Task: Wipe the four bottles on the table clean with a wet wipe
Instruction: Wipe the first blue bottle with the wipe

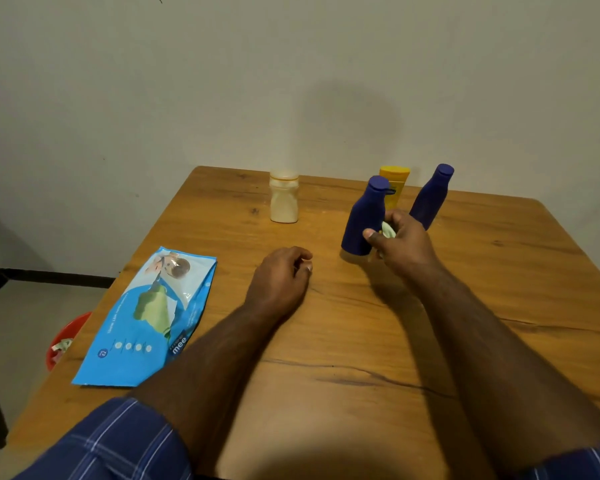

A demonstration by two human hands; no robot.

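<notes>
Four bottles stand at the far side of the wooden table (361, 341): a cream bottle (284, 201), a near blue bottle (364, 220), a yellow bottle (394, 184) behind it, and a second blue bottle (430, 199) to the right. My right hand (400, 242) holds a crumpled pale wet wipe (388, 230) right beside the near blue bottle's lower right side. My left hand (281, 280) rests on the table with fingers curled, holding nothing.
A blue wet-wipe pack (146, 323) lies flat near the table's left edge. A red bin (65, 341) with scraps sits on the floor left of the table. A plain wall stands just behind the table.
</notes>
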